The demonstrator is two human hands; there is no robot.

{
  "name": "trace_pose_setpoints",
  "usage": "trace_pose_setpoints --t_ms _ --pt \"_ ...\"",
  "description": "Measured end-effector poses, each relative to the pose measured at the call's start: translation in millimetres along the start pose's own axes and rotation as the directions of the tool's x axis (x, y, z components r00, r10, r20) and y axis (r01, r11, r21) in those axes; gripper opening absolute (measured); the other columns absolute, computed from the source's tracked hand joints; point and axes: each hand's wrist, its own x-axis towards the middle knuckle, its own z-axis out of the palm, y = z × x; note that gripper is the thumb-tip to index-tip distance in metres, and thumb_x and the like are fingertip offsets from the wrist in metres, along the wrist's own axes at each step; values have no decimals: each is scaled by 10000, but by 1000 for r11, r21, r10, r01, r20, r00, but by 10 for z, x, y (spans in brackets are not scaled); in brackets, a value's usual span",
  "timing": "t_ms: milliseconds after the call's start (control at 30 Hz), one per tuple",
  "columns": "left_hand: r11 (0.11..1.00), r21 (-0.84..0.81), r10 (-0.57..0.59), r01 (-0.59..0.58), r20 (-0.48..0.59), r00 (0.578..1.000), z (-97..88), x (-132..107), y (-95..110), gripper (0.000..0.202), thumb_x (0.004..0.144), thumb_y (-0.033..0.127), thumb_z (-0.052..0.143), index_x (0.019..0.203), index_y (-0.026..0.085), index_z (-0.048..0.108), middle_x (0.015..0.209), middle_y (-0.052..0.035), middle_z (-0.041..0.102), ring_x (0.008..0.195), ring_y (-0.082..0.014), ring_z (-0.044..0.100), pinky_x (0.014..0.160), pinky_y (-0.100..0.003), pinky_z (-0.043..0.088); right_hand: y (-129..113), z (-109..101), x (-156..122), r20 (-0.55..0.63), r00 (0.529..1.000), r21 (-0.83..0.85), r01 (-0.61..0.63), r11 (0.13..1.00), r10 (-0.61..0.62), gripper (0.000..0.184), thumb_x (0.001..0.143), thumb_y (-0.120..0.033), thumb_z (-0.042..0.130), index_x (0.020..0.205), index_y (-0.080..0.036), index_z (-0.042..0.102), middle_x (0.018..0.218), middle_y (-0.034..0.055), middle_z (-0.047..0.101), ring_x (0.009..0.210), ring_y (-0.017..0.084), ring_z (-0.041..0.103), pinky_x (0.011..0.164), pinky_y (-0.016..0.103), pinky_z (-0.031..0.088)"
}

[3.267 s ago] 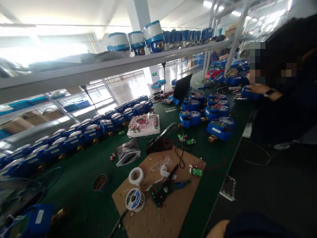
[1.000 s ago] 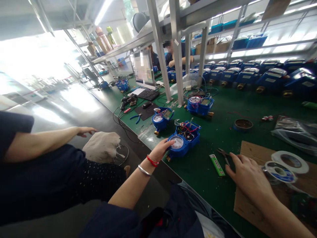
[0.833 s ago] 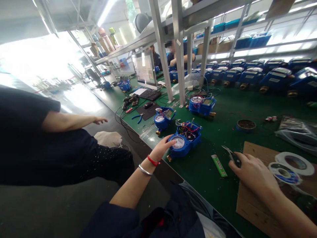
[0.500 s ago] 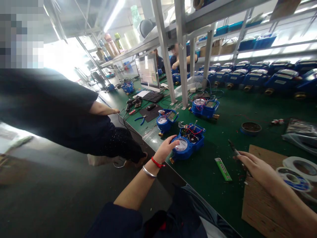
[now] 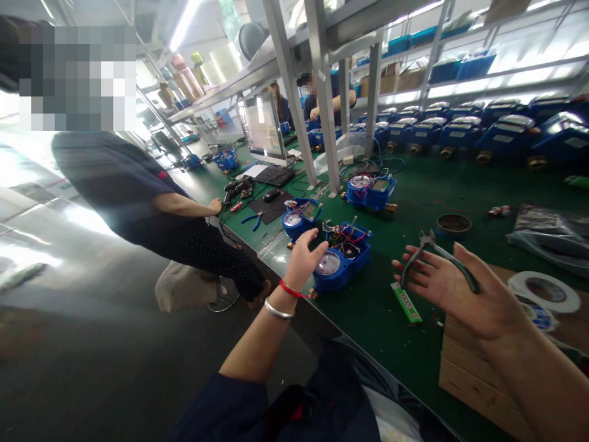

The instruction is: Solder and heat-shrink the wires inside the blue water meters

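Palm up, my right hand (image 5: 460, 294) holds dark-handled cutting pliers (image 5: 427, 239). The handles are spread, one across the fingers and the other by the thumb, with the jaws pointing away from me. My left hand (image 5: 302, 263) is open, its thumb and fingers apart, at the near left side of a blue water meter (image 5: 343, 276). Whether the fingertips touch it I cannot tell. The meter's round dial faces up, and its wiring box lies uncovered, showing red, yellow and black wires. A green and white packet (image 5: 407, 304) lies below my right fingers.
Two more wired meters, one nearer (image 5: 301, 218) and one farther (image 5: 370, 191), stand on the green bench. Blue-handled pliers (image 5: 253, 219), a mouse (image 5: 272, 194), a round tin (image 5: 453, 226), tape rolls (image 5: 568, 301) and cardboard (image 5: 478, 368) lie around. A co-worker (image 5: 133, 190) stands left.
My right hand has turned palm up and opened its fingers, and the pliers' handles now spread apart. My left hand has drawn back from the meter's dial. The co-worker has become more upright.
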Motion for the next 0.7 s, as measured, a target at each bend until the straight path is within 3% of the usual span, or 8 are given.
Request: trace_pose_setpoints --t_ms 67,133,233,367,500,600,700 --pt "1000 -22 18 -19 -26 999 71 144 30 432 786 334 695 1160 133 613 1208 -148 602 1165 -291 527 1056 -425 356 -104 197 30 62 996 -84 66 994 -61 637 906 -566 220 1425 -218 341 1458 133 407 1219 295 529 960 525 452" --pt "999 -35 39 -40 -32 999 151 252 80 296 791 311 687 1028 135 660 1135 -138 636 1117 -285 553 1033 -419 376 -192 372 65 110 987 -156 133 979 -117 592 922 -498 212 1453 -246 281 1423 133 447 1203 290 539 924 525 465" --pt "996 -50 71 -73 -37 997 270 312 189 209 826 333 648 932 154 665 1077 -112 656 1047 -254 585 974 -380 418 -275 543 128 181 969 -220 206 954 -168 510 929 -393 238 1415 -273 331 1320 121 533 1173 272 552 848 501 493" --pt "991 -106 82 -80 11 997 413 277 336 226 839 381 627 898 163 638 907 -68 675 855 -191 616 814 -304 464 -288 577 267 200 931 -327 358 874 -307 492 857 -306 467 1345 -261 410 1219 72 582 1132 229 561 893 433 481" --pt "982 -184 53 -34 99 994 533 234 434 229 834 383 628 884 159 624 815 -36 667 751 -152 598 710 -256 447 -224 479 422 156 865 -685 442 578 -477 467 796 -270 584 1253 -223 507 1058 41 629 991 200 597 901 376 461" --pt "977 -214 42 -11 144 989 599 210 498 260 838 386 622 958 157 647 802 -33 675 742 -147 597 698 -249 441 -193 411 455 150 855 -850 368 376 -497 429 809 -266 558 1234 -215 520 994 35 650 865 180 613 814 334 475" --pt "977 -212 23 10 150 988 639 195 552 255 827 389 636 898 147 677 795 -39 681 743 -151 600 707 -253 447 -212 379 414 156 858 -933 291 213 -490 362 800 -258 549 1156 -202 576 990 35 662 862 188 613 792 318 464"
